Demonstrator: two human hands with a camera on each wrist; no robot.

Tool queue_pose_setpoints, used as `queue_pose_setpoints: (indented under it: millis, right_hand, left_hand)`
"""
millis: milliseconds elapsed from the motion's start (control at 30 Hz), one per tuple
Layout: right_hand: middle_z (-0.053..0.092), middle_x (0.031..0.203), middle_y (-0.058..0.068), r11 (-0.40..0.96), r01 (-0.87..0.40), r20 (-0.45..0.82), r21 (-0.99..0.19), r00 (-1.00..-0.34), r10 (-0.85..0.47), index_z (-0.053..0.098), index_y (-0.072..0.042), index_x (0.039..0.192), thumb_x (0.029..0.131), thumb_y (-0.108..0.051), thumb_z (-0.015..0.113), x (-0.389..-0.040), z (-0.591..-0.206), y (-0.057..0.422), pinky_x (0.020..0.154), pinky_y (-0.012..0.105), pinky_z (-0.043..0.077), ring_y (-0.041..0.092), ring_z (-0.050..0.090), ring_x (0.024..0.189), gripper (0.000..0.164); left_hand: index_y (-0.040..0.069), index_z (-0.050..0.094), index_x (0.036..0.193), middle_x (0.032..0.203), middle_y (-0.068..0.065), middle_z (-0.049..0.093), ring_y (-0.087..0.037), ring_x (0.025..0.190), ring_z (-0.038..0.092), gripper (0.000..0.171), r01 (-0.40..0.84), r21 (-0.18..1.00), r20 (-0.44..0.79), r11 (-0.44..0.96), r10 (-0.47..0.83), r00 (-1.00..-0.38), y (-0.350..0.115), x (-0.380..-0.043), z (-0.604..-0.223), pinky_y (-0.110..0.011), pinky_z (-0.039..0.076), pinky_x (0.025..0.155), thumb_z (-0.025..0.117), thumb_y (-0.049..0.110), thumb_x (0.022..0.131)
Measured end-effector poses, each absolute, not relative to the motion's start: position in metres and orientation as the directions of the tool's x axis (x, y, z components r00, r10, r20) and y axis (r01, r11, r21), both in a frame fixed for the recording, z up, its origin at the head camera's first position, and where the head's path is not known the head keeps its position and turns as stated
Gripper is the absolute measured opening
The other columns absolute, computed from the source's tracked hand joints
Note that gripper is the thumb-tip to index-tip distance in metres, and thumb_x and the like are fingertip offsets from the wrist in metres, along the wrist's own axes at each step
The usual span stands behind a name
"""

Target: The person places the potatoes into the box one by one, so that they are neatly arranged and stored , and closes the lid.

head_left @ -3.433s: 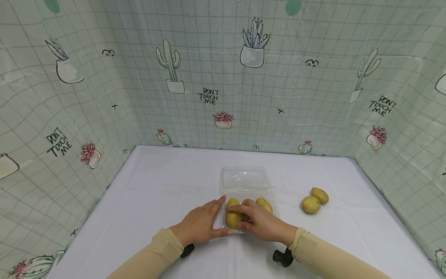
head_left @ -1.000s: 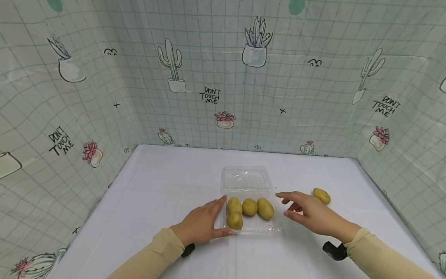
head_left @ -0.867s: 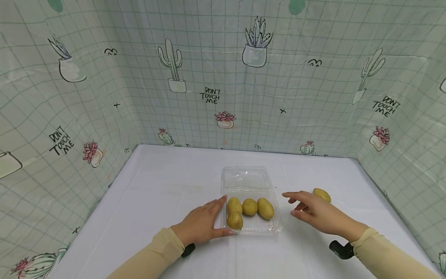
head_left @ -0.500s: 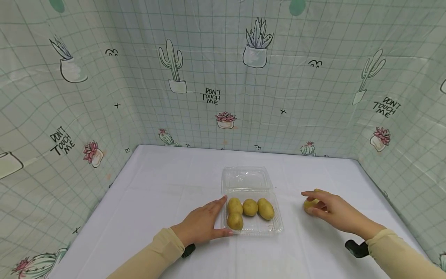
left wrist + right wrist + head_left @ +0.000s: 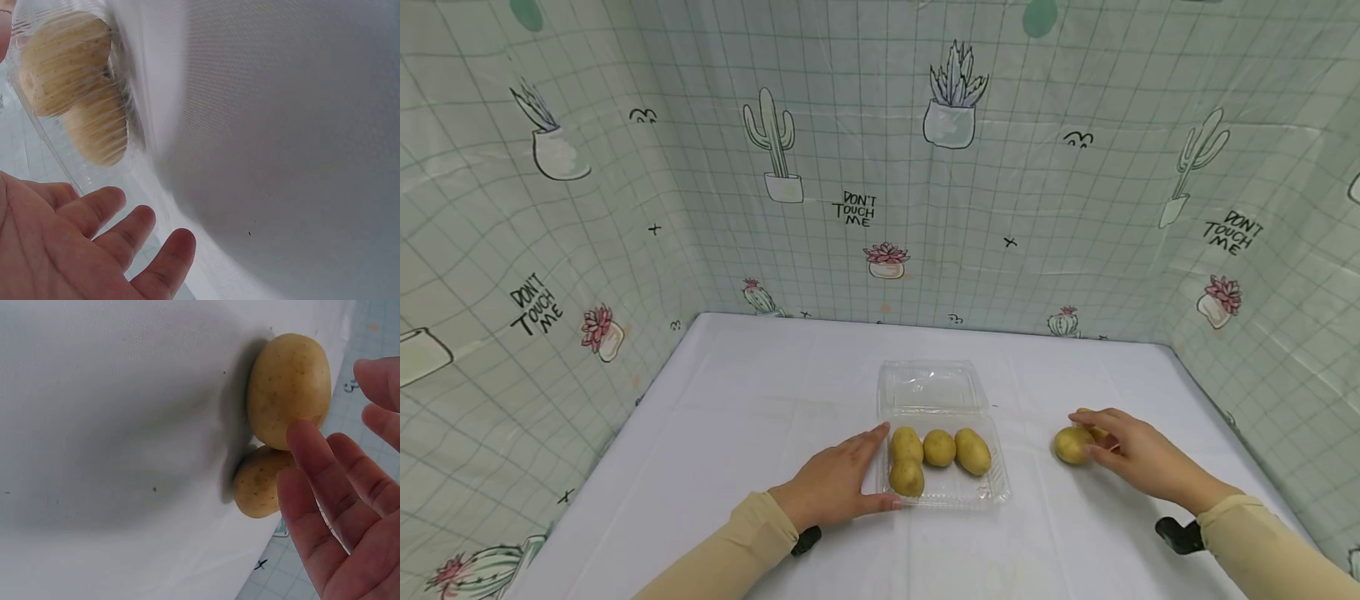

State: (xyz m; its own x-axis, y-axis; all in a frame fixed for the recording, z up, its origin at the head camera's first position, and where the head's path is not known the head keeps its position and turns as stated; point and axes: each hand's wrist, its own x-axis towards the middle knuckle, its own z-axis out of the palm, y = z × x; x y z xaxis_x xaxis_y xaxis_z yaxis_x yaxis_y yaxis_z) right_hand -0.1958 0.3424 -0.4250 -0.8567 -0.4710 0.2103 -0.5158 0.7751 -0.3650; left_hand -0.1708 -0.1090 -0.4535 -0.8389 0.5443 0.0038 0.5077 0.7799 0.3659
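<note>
A clear plastic clamshell box [image 5: 958,493] lies with its lid folded back, and several potatoes [image 5: 939,448] sit inside it. Along the box's left side rests my left hand [image 5: 835,479], fingers straight, with index fingertip and thumb right at the edge. Through the ribbed wall in the left wrist view, two potatoes [image 5: 65,62] show. To the right of the box, my right hand [image 5: 1138,454] reaches over two more potatoes, fingers loosely bent and spread. The nearer potato [image 5: 1070,447] shows mostly uncovered; fingers partly hide the smaller-looking one [image 5: 257,482] in the right wrist view.
The white cloth-covered table [image 5: 775,367] carries everything. A patterned curtain [image 5: 820,275] encloses its back and sides. The box's raised lid [image 5: 932,387] lies towards the back. Black wrist-worn devices [image 5: 1180,535] hang under both wrists.
My right hand lets go of a potato at the box's left side, then travels right to the two loose potatoes. The left hand stays at the box.
</note>
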Motion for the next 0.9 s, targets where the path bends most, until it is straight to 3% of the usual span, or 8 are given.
queue_pose_setpoints:
  millis: [400, 600, 900]
  right_hand:
    - [0.057, 0.133, 0.02, 0.804, -0.472, 0.156, -0.362, -0.881, -0.447, 0.06, -0.006, 0.134, 0.093, -0.022, 0.074, -0.201, -0.437, 0.346, 0.07, 0.03, 0.053, 0.009, 0.06, 0.085, 0.046]
    - [0.056, 0.133, 0.023, 0.803, -0.482, 0.17, -0.352, -0.876, -0.451, 0.063, -0.007, 0.131, 0.091, -0.017, 0.075, -0.203, -0.44, 0.344, 0.074, 0.033, 0.054, 0.017, 0.063, 0.09, 0.043]
    - [0.059, 0.127, 0.015, 0.793, -0.51, 0.202, -0.335, -0.86, -0.468, 0.065, -0.01, 0.124, 0.088, -0.014, 0.078, -0.204, -0.446, 0.34, 0.076, 0.035, 0.055, 0.016, 0.062, 0.094, 0.039]
  left_hand:
    - [0.008, 0.024, 0.158, 0.155, -0.011, 0.039, -0.029, 0.138, 0.042, 0.104, 0.508, 0.363, 0.003, 0.781, 0.545, -0.839, -0.109, -0.17, -0.454, -0.049, 0.042, 0.105, 0.057, 0.074, 0.085]
    - [0.007, 0.024, 0.158, 0.155, -0.011, 0.039, -0.028, 0.138, 0.042, 0.103, 0.512, 0.362, 0.009, 0.779, 0.547, -0.837, -0.109, -0.17, -0.454, -0.048, 0.042, 0.105, 0.058, 0.072, 0.086]
    - [0.007, 0.024, 0.158, 0.156, -0.012, 0.038, -0.028, 0.138, 0.042, 0.103, 0.514, 0.363, 0.004, 0.777, 0.55, -0.835, -0.109, -0.171, -0.454, -0.047, 0.042, 0.106, 0.058, 0.072, 0.087]
